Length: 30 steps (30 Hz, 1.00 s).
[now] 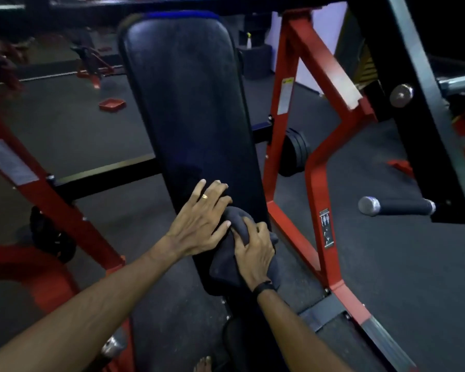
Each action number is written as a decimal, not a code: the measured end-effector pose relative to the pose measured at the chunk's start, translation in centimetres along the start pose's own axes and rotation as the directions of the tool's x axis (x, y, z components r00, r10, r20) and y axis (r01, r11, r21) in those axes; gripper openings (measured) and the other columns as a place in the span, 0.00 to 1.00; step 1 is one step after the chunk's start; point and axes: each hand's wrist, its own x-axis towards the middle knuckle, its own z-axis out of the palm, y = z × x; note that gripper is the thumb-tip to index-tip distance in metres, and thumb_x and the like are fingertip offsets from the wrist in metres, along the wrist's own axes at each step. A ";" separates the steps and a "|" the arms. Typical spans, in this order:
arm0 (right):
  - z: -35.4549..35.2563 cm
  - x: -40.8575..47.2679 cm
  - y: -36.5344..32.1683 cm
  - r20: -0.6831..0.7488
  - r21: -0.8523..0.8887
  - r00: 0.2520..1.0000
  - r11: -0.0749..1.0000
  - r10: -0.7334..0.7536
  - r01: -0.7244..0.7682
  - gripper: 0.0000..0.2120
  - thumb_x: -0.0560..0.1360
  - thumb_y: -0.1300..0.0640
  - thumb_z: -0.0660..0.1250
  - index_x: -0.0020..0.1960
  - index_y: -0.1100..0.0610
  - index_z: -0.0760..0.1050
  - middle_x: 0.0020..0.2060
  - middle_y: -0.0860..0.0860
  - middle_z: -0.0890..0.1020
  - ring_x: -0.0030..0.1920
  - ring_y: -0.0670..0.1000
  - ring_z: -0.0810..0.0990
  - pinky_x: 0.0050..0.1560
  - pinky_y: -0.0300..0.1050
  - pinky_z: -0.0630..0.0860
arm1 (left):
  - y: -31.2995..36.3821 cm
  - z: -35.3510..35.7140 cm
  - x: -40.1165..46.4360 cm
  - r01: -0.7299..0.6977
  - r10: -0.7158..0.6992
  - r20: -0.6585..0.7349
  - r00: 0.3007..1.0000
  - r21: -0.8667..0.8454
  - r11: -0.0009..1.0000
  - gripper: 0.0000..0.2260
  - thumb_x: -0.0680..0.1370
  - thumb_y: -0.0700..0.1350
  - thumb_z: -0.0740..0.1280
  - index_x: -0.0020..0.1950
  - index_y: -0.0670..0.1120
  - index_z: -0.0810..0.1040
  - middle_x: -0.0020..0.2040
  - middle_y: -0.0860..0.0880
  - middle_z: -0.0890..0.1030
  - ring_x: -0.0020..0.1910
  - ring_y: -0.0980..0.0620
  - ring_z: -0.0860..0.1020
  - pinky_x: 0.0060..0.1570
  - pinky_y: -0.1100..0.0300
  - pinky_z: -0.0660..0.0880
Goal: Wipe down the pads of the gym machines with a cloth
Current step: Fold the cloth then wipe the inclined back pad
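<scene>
Gripping dark cloth (226, 253) on pad (188, 103), right hand (253, 248); left hand (199, 221) flat, cloth half-hidden.

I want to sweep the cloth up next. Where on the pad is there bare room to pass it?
The black pad is bare above the left hand, up to its rounded top. Its near end is crowded: the right hand grips the dark cloth there.

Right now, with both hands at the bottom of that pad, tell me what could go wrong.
The cloth is bunched under the right hand, so it may wipe only a narrow strip. Most of the pad above looks untouched and could get skipped. The left hand lies bare on the pad and may smear it.
</scene>
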 end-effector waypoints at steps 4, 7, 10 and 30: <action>2.2 0.6 2.2 -0.096 0.086 0.978 0.980 0.187 -0.179 0.20 0.80 0.42 0.62 0.64 0.54 0.76 0.50 0.51 0.75 0.48 0.52 0.76 0.46 0.45 0.73 | -1.9 3.8 2.0 -0.148 0.145 0.036 0.989 0.114 0.982 0.24 0.79 0.53 0.61 0.67 0.38 0.76 0.73 0.36 0.70 0.76 0.38 0.65 0.78 0.41 0.54; 3.2 1.4 4.3 -0.145 0.256 0.910 0.903 0.389 -0.345 0.22 0.81 0.44 0.61 0.68 0.58 0.73 0.58 0.55 0.74 0.58 0.53 0.74 0.59 0.45 0.69 | -4.3 6.2 3.6 -0.278 0.266 0.084 0.960 0.215 0.936 0.22 0.78 0.49 0.61 0.68 0.37 0.74 0.75 0.33 0.66 0.77 0.36 0.62 0.79 0.40 0.50; 4.4 2.4 7.3 -0.208 0.363 0.780 0.788 0.590 -0.498 0.26 0.81 0.45 0.60 0.71 0.62 0.70 0.60 0.60 0.73 0.63 0.59 0.72 0.63 0.50 0.66 | -7.1 8.5 4.9 -0.379 0.358 0.127 0.925 0.226 0.897 0.23 0.79 0.48 0.61 0.70 0.39 0.72 0.77 0.34 0.63 0.78 0.36 0.60 0.78 0.38 0.50; 13.9 -2.9 13.7 -0.181 0.448 0.365 0.407 0.913 -0.796 0.52 0.64 0.15 0.50 0.78 0.45 0.63 0.65 0.60 0.68 0.62 0.63 0.74 0.63 0.58 0.74 | -7.9 11.5 5.1 -0.408 0.402 0.089 0.911 0.325 0.853 0.24 0.82 0.52 0.54 0.73 0.39 0.68 0.78 0.33 0.61 0.78 0.33 0.59 0.75 0.31 0.53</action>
